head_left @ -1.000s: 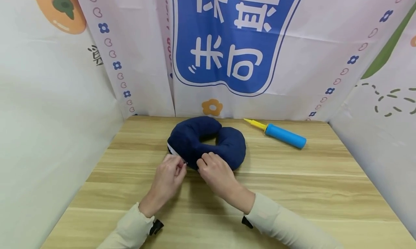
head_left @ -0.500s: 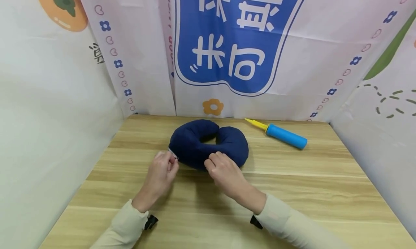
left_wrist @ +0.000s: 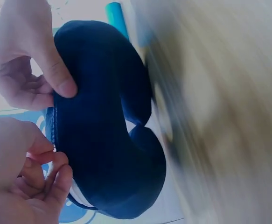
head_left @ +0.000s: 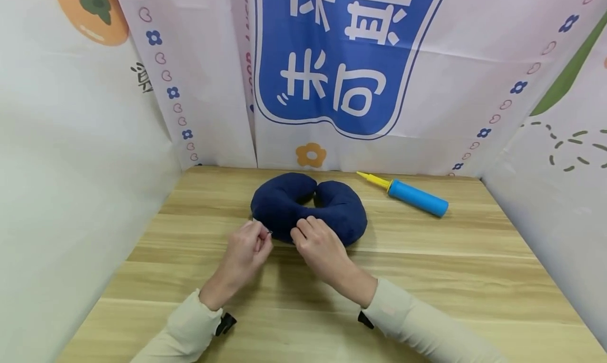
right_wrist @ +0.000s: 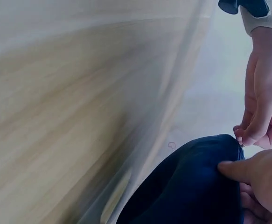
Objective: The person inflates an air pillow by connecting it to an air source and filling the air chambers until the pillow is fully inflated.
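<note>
A navy U-shaped neck pillow [head_left: 280, 207] lies on the table, its gap facing the back wall. My left hand [head_left: 246, 249] pinches the small zipper pull [head_left: 269, 232] at the pillow's near left edge. In the left wrist view, the zipper [left_wrist: 54, 126] runs closed between the hands, while white inner fabric [left_wrist: 80, 193] shows in the parted stretch below my left hand. To the right, my right hand [head_left: 320, 249] grips the near edge of the cover, its thumb [right_wrist: 236, 170] on the outer face. Its other fingers are partly hidden behind the fabric.
A blue hand pump [head_left: 417, 197] with a yellow nozzle lies at the back right of the wooden table [head_left: 427, 278]. Printed cloth [head_left: 213, 89] hangs along the back, and pale walls close off both sides.
Less white fabric shows at the pillow's left edge than a second ago. My left hand moved left, then back right. Over the last half second the pillow shifted slightly right.
</note>
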Available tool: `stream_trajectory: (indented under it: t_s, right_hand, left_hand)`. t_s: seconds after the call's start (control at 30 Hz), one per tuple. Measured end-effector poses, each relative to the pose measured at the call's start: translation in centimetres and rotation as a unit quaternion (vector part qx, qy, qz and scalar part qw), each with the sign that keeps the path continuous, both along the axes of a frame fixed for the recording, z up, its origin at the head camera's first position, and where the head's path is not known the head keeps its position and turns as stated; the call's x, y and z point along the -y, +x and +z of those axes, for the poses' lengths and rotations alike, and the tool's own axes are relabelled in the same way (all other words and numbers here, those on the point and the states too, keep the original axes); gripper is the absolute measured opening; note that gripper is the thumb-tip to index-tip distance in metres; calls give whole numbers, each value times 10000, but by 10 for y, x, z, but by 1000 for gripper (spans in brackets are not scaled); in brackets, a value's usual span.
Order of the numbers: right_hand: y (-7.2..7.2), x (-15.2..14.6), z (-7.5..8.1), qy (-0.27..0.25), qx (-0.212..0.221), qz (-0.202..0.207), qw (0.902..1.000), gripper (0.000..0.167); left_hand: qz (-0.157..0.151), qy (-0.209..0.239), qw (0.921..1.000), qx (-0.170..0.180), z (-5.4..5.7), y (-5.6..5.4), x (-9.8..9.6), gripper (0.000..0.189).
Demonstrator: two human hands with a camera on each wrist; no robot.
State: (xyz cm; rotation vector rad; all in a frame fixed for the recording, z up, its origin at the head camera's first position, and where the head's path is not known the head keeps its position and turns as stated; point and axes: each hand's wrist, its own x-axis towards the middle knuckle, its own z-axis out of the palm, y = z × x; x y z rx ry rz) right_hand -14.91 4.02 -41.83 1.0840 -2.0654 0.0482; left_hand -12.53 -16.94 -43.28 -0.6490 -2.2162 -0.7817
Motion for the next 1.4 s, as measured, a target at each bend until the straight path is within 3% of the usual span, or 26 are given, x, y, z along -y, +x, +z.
stream_trajectory:
  t_s: [0.2,0.33,0.5,0.77,0.9,1.03,1.17,1.23,1.3,1.4]
  right_hand:
    - [-2,-6,-2,142,244,17,9996,10]
    - [-4,-14,-2,-31,367,148,9992,11]
    - [-7,-25,-7,-206,495,608,9967,11]
    - [-13,-35,-16,10,618,1250,9902,6]
    - [-12,-43,-17,117,681,1279,9894,10]
    - [-10,-60,-11,-188,1045,1404,9844,22]
    - [-16,-88,-1,-820,1791,1373,9707,25]
    - [-20,-104,5,-1076,2334,986,9614,24]
    - [-26,-119,11,-1281,3040,408,9431,21]
    - [-33,-137,14,-1477,4100,-483,8987,21]
  left_hand:
    - [80,75,9999,-36,-7,-2,5,28]
    - [290,140,9995,2,-8,-6,18,25]
    - [549,195,9980,227,-7,-10,33,25]
    - [421,-113,9968,671,-9,-14,36,28]
    - [235,-453,9892,1377,-9,-13,42,32]
    - [68,-686,9692,2363,-4,-14,50,24]
    - [42,-813,9459,3140,5,-22,63,10]
    - [112,-726,9376,3397,9,-30,71,12]
    - [197,-527,9330,3556,12,-41,78,19]
    - [298,-143,9252,3780,13,-61,84,29]
